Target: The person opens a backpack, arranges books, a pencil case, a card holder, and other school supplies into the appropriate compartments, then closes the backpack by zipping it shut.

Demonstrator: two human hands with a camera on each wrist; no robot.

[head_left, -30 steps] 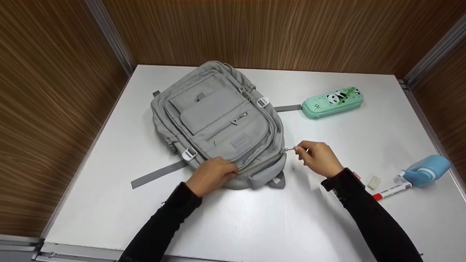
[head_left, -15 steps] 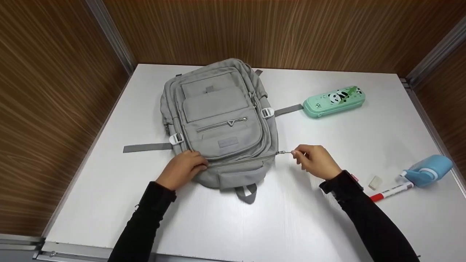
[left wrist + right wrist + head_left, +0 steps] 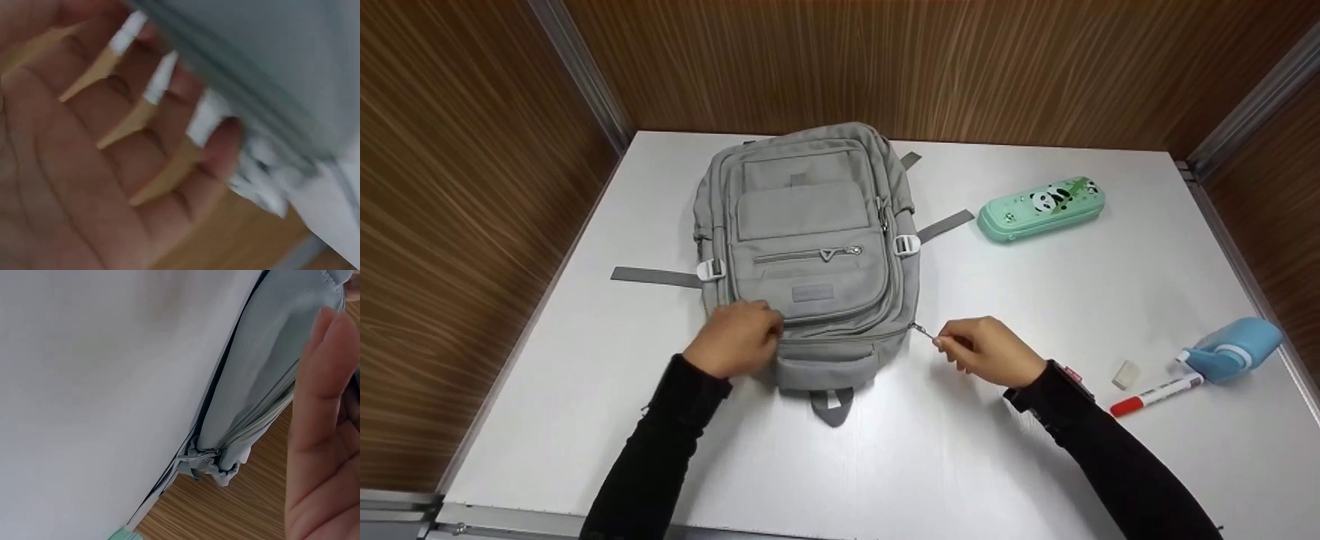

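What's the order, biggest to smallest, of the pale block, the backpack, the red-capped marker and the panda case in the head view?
1. Backpack
2. Panda case
3. Red-capped marker
4. Pale block

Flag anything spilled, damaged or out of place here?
Nothing looks spilled or damaged. Slightly odd: the blue bottle at the right seems to lie on its side rather than stand, beside the marker. The side straps of the bag trail loose on the table, a bit untidy, but probably just slack.

Matt cloth backpack (image 3: 802,214) at the left fingers (image 3: 769,320), I note; shiny metal zip pull (image 3: 922,331) in the right fingers (image 3: 954,349); smooth, glossy desk (image 3: 975,457) below both.
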